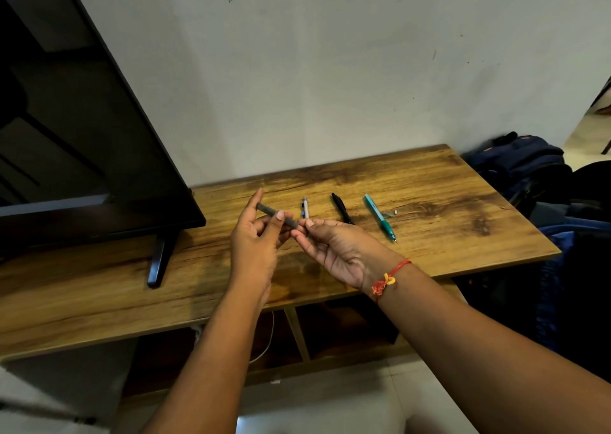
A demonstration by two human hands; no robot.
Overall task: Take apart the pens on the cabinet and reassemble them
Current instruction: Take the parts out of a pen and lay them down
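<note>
**Station.** A wooden table point(446, 202) stands against a wall. A television point(82, 136) stands on its left part, and bags point(522, 165) lie past its right end.

**Item in hand.** A dark grey pen point(267, 210) is held clear above the table in front of the person, roughly level and slanting away to the left.
- The left grip point(254, 238) is grasping the barrel, thumb on top and fingers curled beneath.
- The right grip point(334, 248) is grasping the nearer, right end between thumb and fingertips. A red thread band point(386, 278) is on that wrist.
- The pen spans the two grips. Its far end projects beyond the left grip and its right end is hidden inside the right one.

**Assessment.** One grip steadies the barrel while the other takes an end. That suits twisting or pulling a section off, or seating one back on; which of these cannot be determined. No gap or joint is visible on the pen.

**Items on the table.** These lie beyond the grips and are touched by neither.
- A white pen point(305, 208), a black pen point(342, 208) and a teal pen point(378, 217) are laid side by side, kept within easy reach.
- A small teal piece point(387, 215) and a tiny white bit point(395, 212) lie just beside the teal pen. They are judged to be loose parts, which suggests that pen is not whole.
</note>
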